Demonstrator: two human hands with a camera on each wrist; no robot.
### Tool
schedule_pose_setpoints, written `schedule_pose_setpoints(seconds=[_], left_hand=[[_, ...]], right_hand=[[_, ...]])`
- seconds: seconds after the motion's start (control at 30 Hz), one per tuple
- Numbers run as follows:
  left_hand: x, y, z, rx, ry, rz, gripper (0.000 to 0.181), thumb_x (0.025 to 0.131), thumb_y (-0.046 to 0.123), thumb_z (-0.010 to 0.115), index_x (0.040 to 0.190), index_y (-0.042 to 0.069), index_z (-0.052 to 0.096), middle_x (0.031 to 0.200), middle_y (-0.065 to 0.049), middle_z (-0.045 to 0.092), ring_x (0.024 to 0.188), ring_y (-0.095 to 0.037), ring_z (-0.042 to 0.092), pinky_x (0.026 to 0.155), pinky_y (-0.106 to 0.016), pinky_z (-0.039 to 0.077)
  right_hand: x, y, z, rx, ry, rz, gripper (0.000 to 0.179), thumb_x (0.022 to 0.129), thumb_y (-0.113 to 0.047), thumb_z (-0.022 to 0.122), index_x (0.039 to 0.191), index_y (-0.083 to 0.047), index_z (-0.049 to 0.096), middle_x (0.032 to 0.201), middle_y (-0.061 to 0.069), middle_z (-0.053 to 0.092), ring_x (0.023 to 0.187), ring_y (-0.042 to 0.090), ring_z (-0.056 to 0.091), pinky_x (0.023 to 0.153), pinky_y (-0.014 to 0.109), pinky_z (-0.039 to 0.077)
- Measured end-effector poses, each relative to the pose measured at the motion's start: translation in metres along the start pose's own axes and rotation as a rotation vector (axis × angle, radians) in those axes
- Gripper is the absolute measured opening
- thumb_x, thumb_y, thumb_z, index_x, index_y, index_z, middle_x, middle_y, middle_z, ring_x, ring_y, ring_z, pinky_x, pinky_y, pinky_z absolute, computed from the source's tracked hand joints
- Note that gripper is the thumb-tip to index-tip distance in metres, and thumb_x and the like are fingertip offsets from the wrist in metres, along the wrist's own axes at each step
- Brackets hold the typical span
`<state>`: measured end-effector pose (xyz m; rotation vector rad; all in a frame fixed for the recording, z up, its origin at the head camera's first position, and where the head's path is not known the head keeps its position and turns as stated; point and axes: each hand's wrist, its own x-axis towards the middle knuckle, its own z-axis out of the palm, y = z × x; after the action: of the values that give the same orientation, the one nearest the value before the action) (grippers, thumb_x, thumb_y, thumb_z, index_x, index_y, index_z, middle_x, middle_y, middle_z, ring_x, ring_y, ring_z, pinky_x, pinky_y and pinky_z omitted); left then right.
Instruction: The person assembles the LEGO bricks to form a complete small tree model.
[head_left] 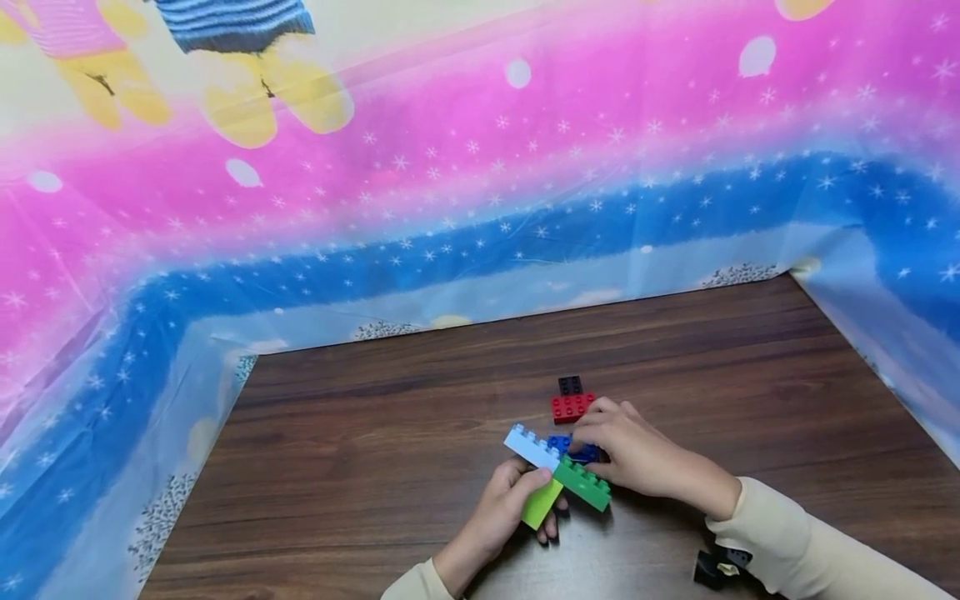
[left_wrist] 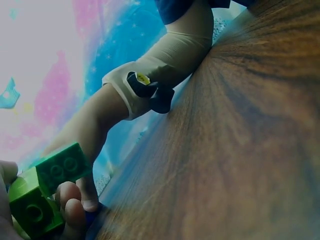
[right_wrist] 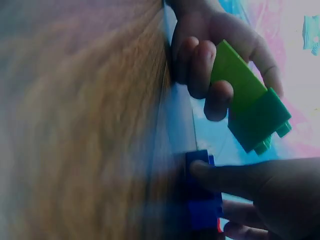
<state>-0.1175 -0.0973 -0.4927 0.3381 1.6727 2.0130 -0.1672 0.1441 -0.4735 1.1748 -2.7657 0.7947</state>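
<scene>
Three joined bricks sit above the table (head_left: pixel 360 467), judged light, rigid, smooth and liable to part at the joint; best gripped by flat sides near it. Left hand (head_left: pixel 501 506) is clamped round the lime brick (head_left: pixel 542 505), thumb and fingers parted only by its thickness. Beyond the lime brick: green brick (head_left: pixel 583 485) to the right, light-blue brick (head_left: pixel 531 448) ahead. Farther from it, right hand (head_left: pixel 633 446) pinches blue bricks (head_left: pixel 558 443); its finger gap is partly hidden. Past these: red brick (head_left: pixel 568 408), then black brick (head_left: pixel 570 385).
</scene>
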Motion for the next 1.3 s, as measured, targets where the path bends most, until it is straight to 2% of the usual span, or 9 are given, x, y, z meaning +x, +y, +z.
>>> schedule_pose_setpoints(seconds=[0.1, 0.17, 0.27, 0.37, 0.63, 0.73, 0.97, 1.1, 1.3], left_hand=[[0.000, -0.001, 0.000, 0.020, 0.004, 0.019, 0.027, 0.109, 0.023, 0.052, 0.115, -0.004, 0.056, 0.079, -0.003, 0.070, 0.050, -0.006, 0.057, 0.044, -0.018, 0.048], [0.000, -0.002, 0.000, 0.039, 0.011, 0.044, 0.026, 0.109, 0.022, 0.052, 0.112, -0.003, 0.057, 0.076, -0.001, 0.069, 0.049, -0.006, 0.054, 0.043, -0.017, 0.044], [0.001, -0.003, 0.001, 0.053, 0.025, 0.072, 0.028, 0.111, 0.024, 0.052, 0.111, -0.003, 0.056, 0.073, 0.000, 0.067, 0.049, -0.005, 0.052, 0.042, -0.015, 0.042], [0.003, -0.004, 0.001, 0.063, 0.039, 0.071, 0.031, 0.112, 0.026, 0.052, 0.115, -0.005, 0.056, 0.073, -0.001, 0.066, 0.049, -0.005, 0.052, 0.042, -0.015, 0.041], [0.005, -0.003, 0.002, 0.079, 0.059, 0.030, 0.031, 0.111, 0.026, 0.056, 0.121, -0.004, 0.055, 0.075, -0.002, 0.067, 0.049, -0.007, 0.052, 0.041, -0.016, 0.041], [0.005, -0.003, 0.003, 0.096, 0.055, 0.009, 0.036, 0.110, 0.026, 0.057, 0.126, -0.006, 0.056, 0.075, -0.002, 0.067, 0.049, -0.008, 0.051, 0.041, -0.017, 0.041], [0.004, -0.003, 0.001, 0.119, 0.037, 0.016, 0.046, 0.110, 0.029, 0.057, 0.135, -0.010, 0.054, 0.074, -0.001, 0.065, 0.048, -0.008, 0.051, 0.040, -0.018, 0.039], [0.004, -0.002, 0.001, 0.132, 0.031, 0.034, 0.044, 0.110, 0.030, 0.057, 0.130, -0.010, 0.055, 0.073, -0.001, 0.064, 0.048, -0.007, 0.051, 0.040, -0.018, 0.038], [0.002, -0.001, 0.000, 0.151, 0.028, 0.016, 0.045, 0.110, 0.031, 0.057, 0.130, -0.010, 0.056, 0.073, -0.002, 0.065, 0.048, -0.007, 0.051, 0.040, -0.018, 0.038]], right_hand=[[0.001, 0.000, 0.004, 0.026, 0.033, -0.002, 0.025, 0.089, -0.015, 0.087, 0.110, -0.023, 0.076, 0.111, -0.012, 0.072, 0.113, 0.018, 0.057, 0.092, 0.049, 0.046], [0.002, 0.000, 0.005, 0.076, 0.084, -0.008, 0.029, 0.090, -0.013, 0.085, 0.117, -0.020, 0.075, 0.116, -0.008, 0.073, 0.113, 0.019, 0.060, 0.093, 0.051, 0.049], [0.003, 0.000, 0.004, 0.207, 0.166, 0.010, 0.039, 0.094, -0.012, 0.081, 0.131, -0.011, 0.070, 0.125, 0.004, 0.072, 0.112, 0.023, 0.066, 0.093, 0.047, 0.057], [0.003, -0.001, 0.001, 0.353, 0.196, 0.056, 0.045, 0.098, -0.012, 0.077, 0.140, -0.005, 0.064, 0.124, 0.011, 0.071, 0.106, 0.024, 0.069, 0.083, 0.036, 0.061], [0.005, 0.000, -0.008, 0.764, 0.057, 0.180, 0.051, 0.103, -0.014, 0.068, 0.146, 0.008, 0.054, 0.133, 0.023, 0.064, 0.109, 0.028, 0.063, 0.087, 0.028, 0.059], [0.004, 0.000, -0.011, 0.870, 0.006, 0.198, 0.054, 0.103, -0.015, 0.068, 0.148, 0.009, 0.052, 0.137, 0.026, 0.061, 0.108, 0.025, 0.063, 0.085, 0.027, 0.059], [0.004, 0.001, -0.012, 0.937, -0.082, 0.142, 0.055, 0.102, -0.013, 0.069, 0.148, 0.011, 0.051, 0.120, 0.018, 0.064, 0.100, 0.020, 0.063, 0.081, 0.025, 0.057], [0.005, 0.001, -0.013, 0.934, -0.103, 0.117, 0.054, 0.103, -0.013, 0.069, 0.147, 0.012, 0.051, 0.124, 0.020, 0.067, 0.103, 0.019, 0.065, 0.084, 0.027, 0.059], [0.004, 0.001, -0.013, 0.920, -0.110, 0.085, 0.054, 0.103, -0.011, 0.069, 0.145, 0.016, 0.050, 0.131, 0.029, 0.067, 0.111, 0.013, 0.069, 0.094, 0.029, 0.059]])
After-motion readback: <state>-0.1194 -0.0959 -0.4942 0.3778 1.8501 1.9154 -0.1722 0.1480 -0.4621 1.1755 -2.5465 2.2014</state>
